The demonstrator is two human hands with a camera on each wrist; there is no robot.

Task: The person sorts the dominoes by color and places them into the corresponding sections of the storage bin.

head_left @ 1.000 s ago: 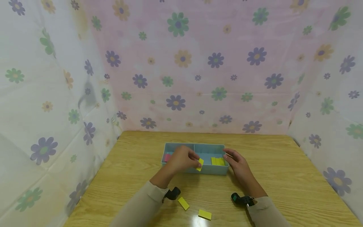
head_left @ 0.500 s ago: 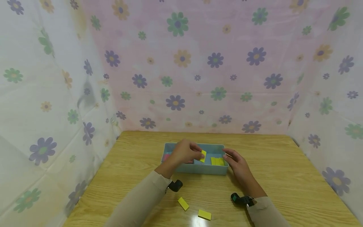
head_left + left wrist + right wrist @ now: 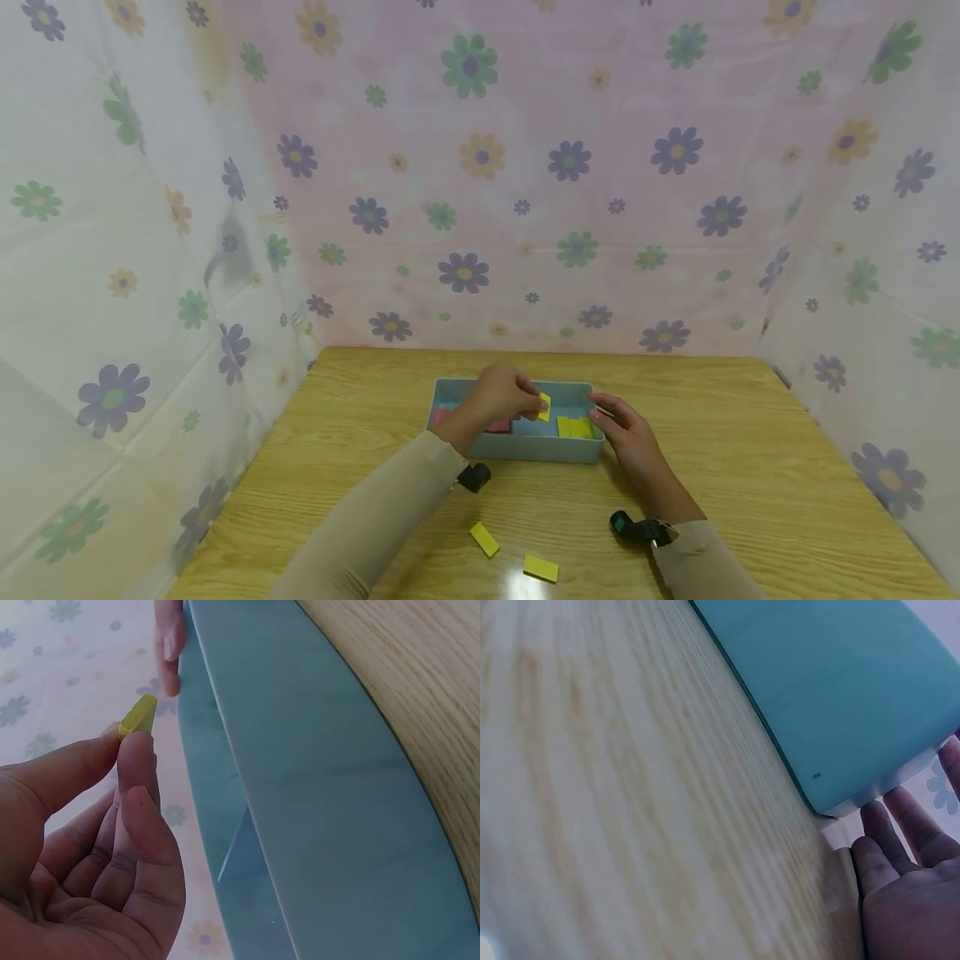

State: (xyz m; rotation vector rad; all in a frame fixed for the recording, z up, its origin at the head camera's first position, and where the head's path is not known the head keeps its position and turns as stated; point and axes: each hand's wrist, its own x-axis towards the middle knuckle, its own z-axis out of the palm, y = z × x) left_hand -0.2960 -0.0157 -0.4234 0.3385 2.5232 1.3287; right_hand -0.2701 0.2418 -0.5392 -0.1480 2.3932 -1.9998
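Between the thumb and forefinger of my left hand (image 3: 502,396) is a small yellow rectangular tile (image 3: 544,407). In the left wrist view this tile (image 3: 139,716) shows a thick edge. The hand is above a light blue divided box (image 3: 536,450), over its middle. Several yellow tiles (image 3: 574,427) lie side by side at the right end of the box. Pink tiles (image 3: 499,425) show in the left part, partly covered by my left hand. My right hand (image 3: 633,435) rests its loosely extended fingers against the box's right end, as the right wrist view also shows.
Two loose yellow tiles, one angled (image 3: 484,540) and one nearer the front (image 3: 541,568), lie on the wooden table (image 3: 360,467) before the box. A flowered cloth (image 3: 525,183) encloses the table at the back and sides.
My left hand has carried its yellow tile from the box's front rim up and rightward, over the inside. More of the pink tiles shows beneath it. The right hand stays in place.
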